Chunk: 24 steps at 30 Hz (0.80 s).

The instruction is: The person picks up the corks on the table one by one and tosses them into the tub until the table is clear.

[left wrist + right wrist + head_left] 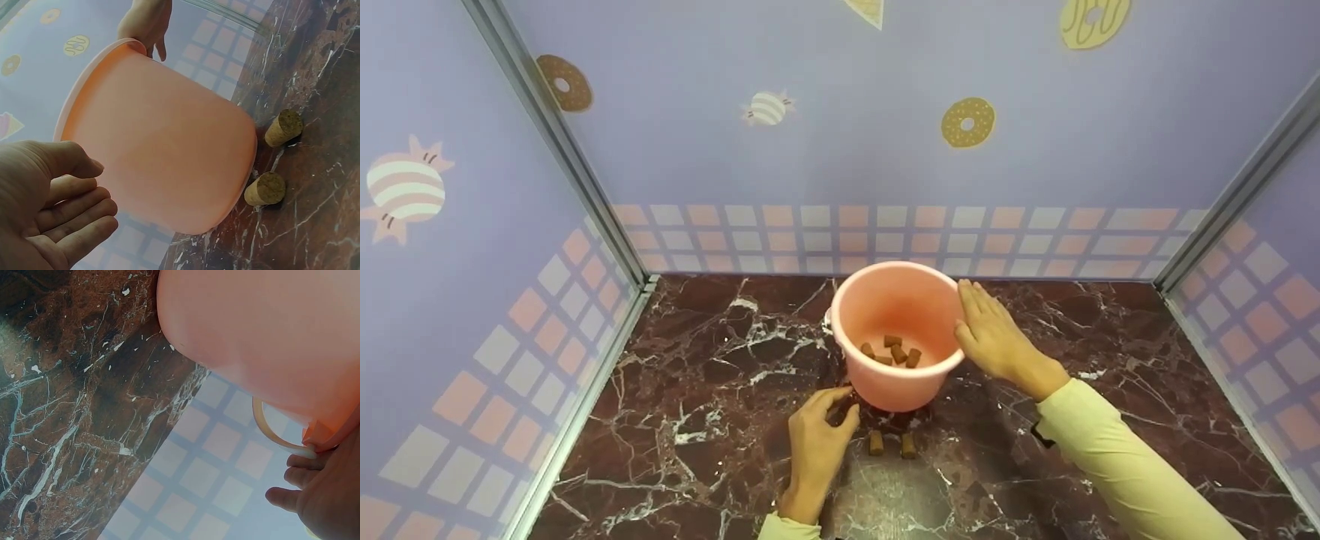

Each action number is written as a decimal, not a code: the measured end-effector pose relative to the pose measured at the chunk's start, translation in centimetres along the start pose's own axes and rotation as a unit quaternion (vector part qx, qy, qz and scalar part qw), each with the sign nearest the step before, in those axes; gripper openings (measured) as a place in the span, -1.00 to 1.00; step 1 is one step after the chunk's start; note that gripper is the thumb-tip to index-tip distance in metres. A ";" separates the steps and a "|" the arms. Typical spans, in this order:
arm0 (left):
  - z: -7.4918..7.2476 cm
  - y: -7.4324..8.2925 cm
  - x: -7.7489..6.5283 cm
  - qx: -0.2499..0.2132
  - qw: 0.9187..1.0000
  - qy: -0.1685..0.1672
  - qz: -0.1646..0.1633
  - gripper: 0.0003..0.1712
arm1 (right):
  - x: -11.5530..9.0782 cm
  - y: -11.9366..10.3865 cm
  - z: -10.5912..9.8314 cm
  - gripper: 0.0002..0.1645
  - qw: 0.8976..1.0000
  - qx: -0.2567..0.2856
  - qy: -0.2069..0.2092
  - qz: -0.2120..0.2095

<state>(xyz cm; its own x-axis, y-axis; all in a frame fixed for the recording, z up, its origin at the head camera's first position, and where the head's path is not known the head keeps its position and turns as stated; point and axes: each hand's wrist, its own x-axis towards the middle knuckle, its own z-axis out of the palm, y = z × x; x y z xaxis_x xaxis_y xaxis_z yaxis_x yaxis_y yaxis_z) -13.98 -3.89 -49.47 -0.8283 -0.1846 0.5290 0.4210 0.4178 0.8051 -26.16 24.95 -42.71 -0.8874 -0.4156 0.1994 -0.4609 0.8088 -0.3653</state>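
Observation:
A pink bucket (896,386) stands upright on the dark marbled tabletop. Several brown corks (898,354) lie loose on its bottom. My right hand (997,337) rests against the bucket's right rim with fingers fairly straight, beside the pale handle (270,430). Left of the bucket's base is my left hand (819,439), holding nothing, its fingers loosely bent and the thumb apart from them. Two more corks stand upright on the table in front of the bucket, a left cork (876,442) and a right cork (907,446); both also show in the left wrist view.
Lilac panels with printed sweets and pink and white squares enclose the table: a back wall (847,165), a left wall (472,277) and a right wall (1282,315). Metal strips (577,405) run along the panel edges. White veins mark the tabletop (697,390).

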 end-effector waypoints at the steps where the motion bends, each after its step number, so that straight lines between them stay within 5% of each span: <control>1: 0.0 -0.1 0.0 0.003 1.000 -0.001 0.001 -0.68 | 0.0 0.0 0.0 -0.17 1.000 0.000 0.001 -0.001; 24: 0.7 -1.0 -1.2 0.054 0.998 -0.009 0.023 -0.66 | 0.0 -0.1 0.0 -0.16 1.000 0.009 -0.001 0.005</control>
<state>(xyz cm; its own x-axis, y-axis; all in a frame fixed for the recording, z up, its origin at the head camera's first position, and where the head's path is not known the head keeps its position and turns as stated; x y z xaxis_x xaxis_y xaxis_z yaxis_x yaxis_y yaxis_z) -13.64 -3.42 -51.09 -0.8158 -0.1469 0.5593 0.4175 0.5197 0.7454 -26.14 24.85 -42.68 -0.8921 -0.4079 0.1945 -0.4519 0.8058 -0.3828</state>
